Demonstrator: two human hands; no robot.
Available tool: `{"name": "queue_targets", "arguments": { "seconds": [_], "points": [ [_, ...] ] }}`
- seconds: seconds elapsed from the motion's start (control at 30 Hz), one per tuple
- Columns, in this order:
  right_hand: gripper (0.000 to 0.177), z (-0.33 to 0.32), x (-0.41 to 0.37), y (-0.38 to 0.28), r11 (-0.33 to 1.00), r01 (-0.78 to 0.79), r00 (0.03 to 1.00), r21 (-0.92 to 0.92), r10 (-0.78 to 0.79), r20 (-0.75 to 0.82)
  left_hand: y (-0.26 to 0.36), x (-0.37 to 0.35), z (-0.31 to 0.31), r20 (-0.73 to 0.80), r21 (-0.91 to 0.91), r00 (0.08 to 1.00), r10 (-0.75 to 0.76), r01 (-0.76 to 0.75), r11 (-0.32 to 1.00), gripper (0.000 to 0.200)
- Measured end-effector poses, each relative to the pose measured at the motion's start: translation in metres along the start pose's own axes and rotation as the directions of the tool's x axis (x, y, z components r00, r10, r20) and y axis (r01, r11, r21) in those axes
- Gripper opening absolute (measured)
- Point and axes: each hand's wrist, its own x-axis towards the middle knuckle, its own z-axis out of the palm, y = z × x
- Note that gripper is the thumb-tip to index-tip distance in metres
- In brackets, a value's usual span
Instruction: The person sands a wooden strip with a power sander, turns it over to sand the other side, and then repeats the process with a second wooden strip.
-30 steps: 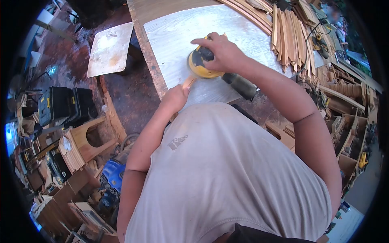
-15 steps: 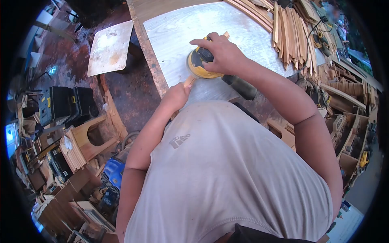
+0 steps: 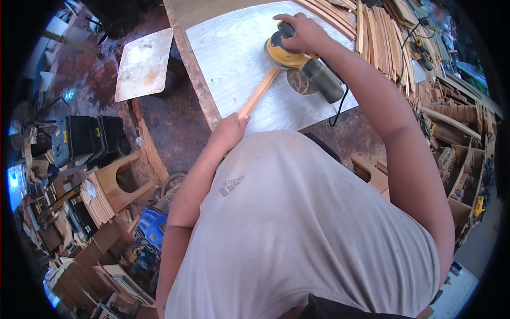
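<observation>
My right hand [image 3: 302, 33] grips the top of a yellow and black sander [image 3: 284, 50], whose dark dust canister points toward my body. The sander's disc rests over the far part of a narrow wooden strip [image 3: 258, 93]. At the near end of that strip, my left hand [image 3: 231, 130] is closed around the wood by the board's front left edge. Beneath both lies a pale, wood-grained board [image 3: 228, 58] with a round dark mark or hole beside the canister. The strip's far end is hidden under the sander.
Stacked wooden strips [image 3: 382, 45] lie at the back right, near a black cable. A small pale-topped table [image 3: 144, 66] stands at the left, with black toolboxes [image 3: 77, 139] below it. A blue machine [image 3: 153, 227] and wooden panels are at the lower left.
My right hand has moved the sander away from my body along the strip, uncovering the strip's nearer part. My left hand has stayed about where it was, still holding the near end.
</observation>
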Motion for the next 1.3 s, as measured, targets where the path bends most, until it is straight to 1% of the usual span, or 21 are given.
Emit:
{"name": "queue_targets", "arguments": {
  "seconds": [0.07, 0.1, 0.13, 0.2, 0.3, 0.33, 0.4, 0.47, 0.53, 0.67, 0.7, 0.73, 0.8, 0.93, 1.0, 1.07, 1.1, 1.13, 1.2, 1.27, 1.3],
  "points": [
    [0.066, 0.004, 0.015, 0.032, 0.999, 0.042, 0.992, 0.026, -0.038, -0.124, -0.002, -0.002, -0.003, -0.015, 0.004, 1.0, -0.01, 0.01, 1.0, 0.049],
    [0.066, -0.003, 0.022, 0.042, 0.949, -0.076, 0.997, 0.306, 0.072, 0.024, -0.003, -0.004, -0.004, -0.024, 0.004, 0.999, -0.023, 0.024, 1.0, 0.049],
    [0.066, 0.005, 0.031, 0.065, 0.967, -0.039, 0.998, 0.251, 0.053, -0.047, -0.002, -0.007, -0.006, -0.027, 0.01, 0.999, -0.018, 0.019, 1.0, 0.049],
    [0.066, -0.001, 0.034, 0.079, 0.958, -0.088, 0.993, 0.273, 0.106, -0.053, 0.001, -0.009, -0.012, -0.041, 0.02, 0.999, -0.017, 0.018, 1.0, 0.048],
    [0.067, -0.009, 0.029, 0.079, 0.952, -0.024, 0.998, 0.304, 0.042, -0.051, -0.005, -0.004, -0.01, -0.042, 0.044, 0.999, -0.004, 0.006, 0.999, 0.048],
    [0.067, -0.008, 0.023, 0.074, 0.951, -0.032, 0.997, 0.308, 0.05, -0.053, -0.007, -0.003, -0.01, -0.036, 0.051, 0.999, -0.002, 0.004, 0.999, 0.048],
    [0.073, -0.013, 0.006, 0.038, 0.985, -0.018, 1.0, 0.172, 0.015, 0.018, -0.006, -0.002, -0.011, -0.049, 0.077, 0.999, 0.011, -0.007, 0.997, 0.048],
    [0.073, -0.005, -0.012, 0.006, 0.985, 0.056, 0.998, 0.162, -0.058, 0.007, -0.003, -0.002, -0.013, -0.035, 0.077, 0.999, 0.004, -0.002, 0.997, 0.047],
    [0.07, -0.003, -0.027, -0.025, 0.979, 0.064, 0.998, 0.195, -0.066, 0.002, -0.002, -0.001, -0.013, -0.027, 0.07, 1.0, -0.01, 0.012, 0.997, 0.047],
    [0.072, -0.019, -0.052, -0.087, 0.979, 0.14, 0.983, 0.15, -0.155, 0.094, -0.005, 0.005, -0.006, -0.039, 0.024, 0.999, -0.016, 0.017, 1.0, 0.047],
    [0.072, -0.015, -0.057, -0.095, 0.97, 0.166, 0.981, 0.178, -0.182, 0.074, -0.006, 0.006, -0.005, -0.051, 0.011, 0.999, -0.007, 0.008, 1.0, 0.047],
    [0.072, -0.013, -0.058, -0.099, 0.971, 0.153, 0.982, 0.186, -0.171, 0.082, -0.008, 0.004, -0.002, -0.036, 0.016, 0.999, -0.009, 0.01, 1.0, 0.047],
    [0.07, -0.013, -0.056, -0.104, 0.972, 0.141, 0.985, 0.187, -0.157, 0.074, -0.012, 0.001, 0.0, -0.082, 0.025, 0.995, 0.058, -0.056, 0.998, 0.047],
    [0.07, 0.002, -0.013, -0.045, 0.998, -0.008, 1.0, 0.065, 0.008, -0.009, -0.015, -0.01, -0.007, -0.051, 0.041, 0.998, 0.024, -0.022, 0.999, 0.046],
    [0.07, 0.012, 0.011, 0.01, 0.986, -0.08, 0.997, 0.148, 0.079, 0.012, -0.018, -0.015, -0.007, -0.048, -0.029, 0.999, -0.018, 0.017, 0.999, 0.045],
    [0.07, -0.017, 0.009, 0.011, 0.979, -0.17, 0.983, 0.115, 0.159, 0.093, -0.023, -0.016, -0.007, -0.057, -0.021, 0.998, 0.007, -0.008, 1.0, 0.046],
    [0.07, -0.025, 0.01, 0.008, 0.964, -0.238, 0.958, 0.116, 0.213, 0.19, -0.023, -0.012, -0.008, -0.074, -0.015, 0.997, 0.032, -0.033, 0.999, 0.046],
    [0.07, -0.017, 0.007, 0.006, 0.964, -0.239, 0.959, 0.118, 0.216, 0.184, -0.024, -0.009, -0.009, -0.076, -0.01, 0.996, 0.035, -0.036, 0.999, 0.046],
    [0.07, 0.0, -0.001, -0.004, 0.994, 0.017, 0.999, 0.108, -0.014, -0.035, -0.025, -0.003, -0.01, -0.054, -0.036, 0.999, -0.002, 0.0, 0.999, 0.047],
    [0.071, 0.004, -0.013, -0.029, 0.994, 0.049, 0.999, 0.097, -0.049, -0.006, -0.025, -0.001, -0.012, -0.069, -0.01, 0.997, 0.018, -0.019, 1.0, 0.047],
    [0.072, -0.004, -0.02, -0.044, 0.996, 0.042, 0.998, 0.079, -0.045, 0.047, -0.025, -0.001, -0.013, -0.086, 0.009, 0.996, 0.036, -0.035, 0.999, 0.047]
  ]
}}
